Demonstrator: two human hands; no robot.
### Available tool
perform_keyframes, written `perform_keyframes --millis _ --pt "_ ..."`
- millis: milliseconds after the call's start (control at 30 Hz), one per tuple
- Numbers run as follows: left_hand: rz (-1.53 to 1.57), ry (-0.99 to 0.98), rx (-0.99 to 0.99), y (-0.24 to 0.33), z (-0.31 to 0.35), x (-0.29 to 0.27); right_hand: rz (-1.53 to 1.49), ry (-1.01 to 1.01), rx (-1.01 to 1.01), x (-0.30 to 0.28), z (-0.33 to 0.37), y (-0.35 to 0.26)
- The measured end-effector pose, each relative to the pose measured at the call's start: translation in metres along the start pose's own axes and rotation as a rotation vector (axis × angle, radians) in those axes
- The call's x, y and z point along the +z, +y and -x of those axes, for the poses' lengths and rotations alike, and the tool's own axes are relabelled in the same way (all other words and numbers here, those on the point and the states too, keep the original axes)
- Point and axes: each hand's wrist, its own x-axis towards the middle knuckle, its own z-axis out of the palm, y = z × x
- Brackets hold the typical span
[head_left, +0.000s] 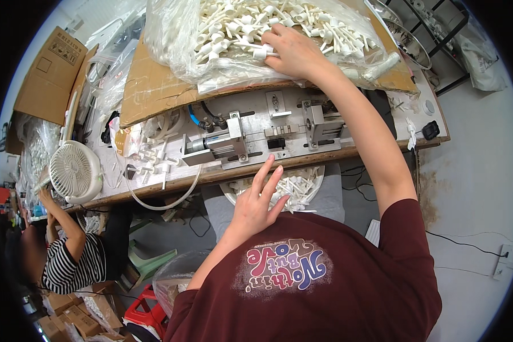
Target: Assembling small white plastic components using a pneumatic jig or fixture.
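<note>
My right hand (293,52) reaches into a heap of white plastic pieces (228,34), each a thin stem with a cup-shaped end. Its fingers close on one white plastic piece (261,53) at the near side of the heap. My left hand (255,200) is open, fingers spread, with nothing in it. It hovers over the near table edge, just in front of a metal clamping fixture (276,143). Below that hand, a round tray (229,194) of small white stems rests on my lap, partly covered by the hand.
Clear plastic sheeting and cardboard (148,91) lie under the heap. A white fan (75,171) stands at the left, near a co-worker in a striped shirt (74,262). Loose white parts (154,162) and a looping clear hose (176,204) are left of the fixture.
</note>
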Motion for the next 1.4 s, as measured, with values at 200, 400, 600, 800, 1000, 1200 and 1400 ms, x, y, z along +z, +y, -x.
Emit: perform_keyframes --millis 200,400,600,800,1000,1200,1400 --pt "-0.005 0.003 0.010 -0.002 0.001 0.002 -0.099 -0.055 -0.042 -0.009 0.000 0.011" --pt "0.009 -0.037 -0.014 0.000 0.000 0.005 -0.097 0.095 -0.103 0.006 0.010 0.018" --pt "-0.004 -0.028 0.015 0.001 -0.002 0.004 -0.106 0.153 -0.003 0.000 0.018 0.008" --pt "0.020 -0.049 -0.007 0.000 0.001 0.007 -0.077 0.142 0.009 -0.005 0.022 0.008" --pt "0.017 -0.045 0.007 0.001 -0.001 0.006 -0.125 0.163 -0.105 -0.007 0.025 0.003" --pt "0.021 -0.045 0.014 0.001 -0.001 0.005 -0.258 0.150 0.003 0.006 0.021 0.013" --pt "0.023 -0.048 0.004 0.000 0.000 0.003 -0.404 0.254 0.052 0.004 0.023 0.019"
